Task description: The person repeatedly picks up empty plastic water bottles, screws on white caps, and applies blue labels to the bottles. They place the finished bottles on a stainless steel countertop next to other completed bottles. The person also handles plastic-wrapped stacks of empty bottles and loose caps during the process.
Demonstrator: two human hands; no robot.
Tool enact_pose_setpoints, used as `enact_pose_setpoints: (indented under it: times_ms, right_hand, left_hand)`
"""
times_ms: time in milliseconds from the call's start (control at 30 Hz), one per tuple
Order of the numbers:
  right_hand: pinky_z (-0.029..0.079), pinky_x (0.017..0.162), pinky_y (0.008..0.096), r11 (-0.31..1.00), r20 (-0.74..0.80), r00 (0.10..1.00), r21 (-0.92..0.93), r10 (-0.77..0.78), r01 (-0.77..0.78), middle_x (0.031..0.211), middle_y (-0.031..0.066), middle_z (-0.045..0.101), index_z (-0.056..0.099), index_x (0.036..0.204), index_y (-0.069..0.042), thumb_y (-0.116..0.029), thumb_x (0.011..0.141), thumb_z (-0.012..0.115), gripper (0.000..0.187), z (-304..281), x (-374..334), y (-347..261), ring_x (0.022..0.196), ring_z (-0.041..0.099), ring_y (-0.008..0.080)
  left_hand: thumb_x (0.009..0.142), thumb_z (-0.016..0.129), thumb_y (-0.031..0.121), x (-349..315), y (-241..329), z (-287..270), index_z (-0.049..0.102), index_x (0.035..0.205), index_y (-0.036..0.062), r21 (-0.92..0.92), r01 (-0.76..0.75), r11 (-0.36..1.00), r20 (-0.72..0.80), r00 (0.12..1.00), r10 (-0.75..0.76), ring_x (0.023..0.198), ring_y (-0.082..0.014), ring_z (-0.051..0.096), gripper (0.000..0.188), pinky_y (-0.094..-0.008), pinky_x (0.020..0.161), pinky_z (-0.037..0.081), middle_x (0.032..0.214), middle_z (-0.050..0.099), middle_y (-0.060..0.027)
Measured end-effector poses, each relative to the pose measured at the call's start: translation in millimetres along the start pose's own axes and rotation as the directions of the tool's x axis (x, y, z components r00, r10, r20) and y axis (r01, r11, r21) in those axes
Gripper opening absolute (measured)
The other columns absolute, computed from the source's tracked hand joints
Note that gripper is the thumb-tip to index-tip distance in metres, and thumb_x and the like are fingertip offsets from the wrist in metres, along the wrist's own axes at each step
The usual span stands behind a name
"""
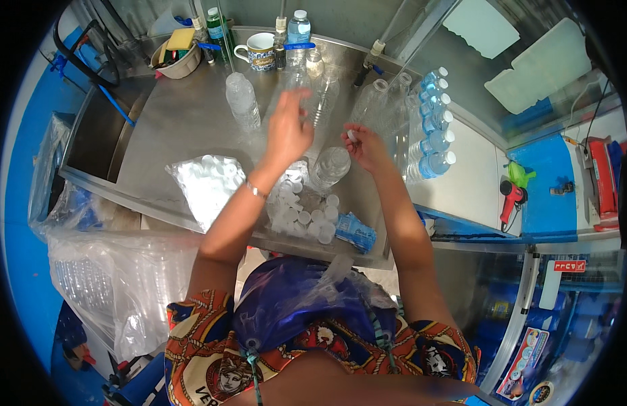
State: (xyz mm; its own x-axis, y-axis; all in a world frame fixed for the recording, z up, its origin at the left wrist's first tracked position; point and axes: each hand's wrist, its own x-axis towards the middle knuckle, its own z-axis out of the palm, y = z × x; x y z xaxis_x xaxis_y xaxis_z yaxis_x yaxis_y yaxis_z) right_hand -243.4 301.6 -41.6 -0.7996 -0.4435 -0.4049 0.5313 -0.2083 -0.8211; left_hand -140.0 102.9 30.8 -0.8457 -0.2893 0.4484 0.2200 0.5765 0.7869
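My right hand [369,149] is closed in a pinch around a small white bottle cap [352,136]. Raised beside several clear plastic bottles [325,101], my left hand [288,132] has its fingers apart and nothing visible in it. Just below and between the hands, a clear bottle [331,166] stands on the steel counter [154,145]. A pile of loose white caps [303,215] lies nearer to me, with a blue printed packet [356,233] at its right. Left of my left forearm rests a plastic bag of white caps [208,184].
Filled, capped bottles [436,139] line the right ledge. A red heat gun [512,197] lies farther right. Taps, a mug [261,52] and a basket [177,59] stand at the back. A sink [100,128] and a big bag of bottles [124,284] are at left.
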Motion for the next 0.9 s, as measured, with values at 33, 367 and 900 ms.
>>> enact_pose_setpoints:
  times_ms: [33,367,900]
  right_hand:
    - [0.048,0.062,0.0230,1.000,0.006,1.000,0.024,-0.016,0.016,0.090,0.0091,0.060,0.052,0.121,0.000,-0.005,0.094,0.045,0.029,1,-2,-4,0.069,0.054,0.0107]
    - [0.050,0.084,0.0345,0.134,0.153,0.963,-0.973,-0.222,0.186,0.116,0.0151,0.062,0.058,0.125,-0.005,-0.004,0.091,0.048,0.035,-10,-47,-23,0.100,0.063,0.0245]
    - [0.048,0.091,0.0391,-0.341,0.658,0.275,-0.648,-0.701,0.681,0.127,0.0094,0.059,0.060,0.125,-0.010,-0.009,0.082,0.069,0.044,58,-108,9,0.109,0.058,0.0306]
  left_hand:
    - [0.067,0.060,-0.007,19,4,4,0.048,0.125,0.0038,0.008,-0.078,0.997,0.010,0.997,0.078,0.093,-0.0368,0.060,0.060,-0.0451,0.082,0.049,0.114,0.054,-0.0178]
    - [0.076,0.072,0.017,105,3,110,0.047,0.132,0.0014,0.102,-0.238,0.966,0.357,0.915,0.188,0.108,-0.0401,0.057,0.063,-0.0442,0.094,0.047,0.116,0.059,-0.0221]
    - [0.075,0.074,0.026,54,-1,60,0.060,0.122,0.0066,-0.088,-0.252,0.964,0.451,0.853,0.265,0.107,-0.0339,0.059,0.053,-0.0414,0.091,0.047,0.115,0.063,-0.0155]
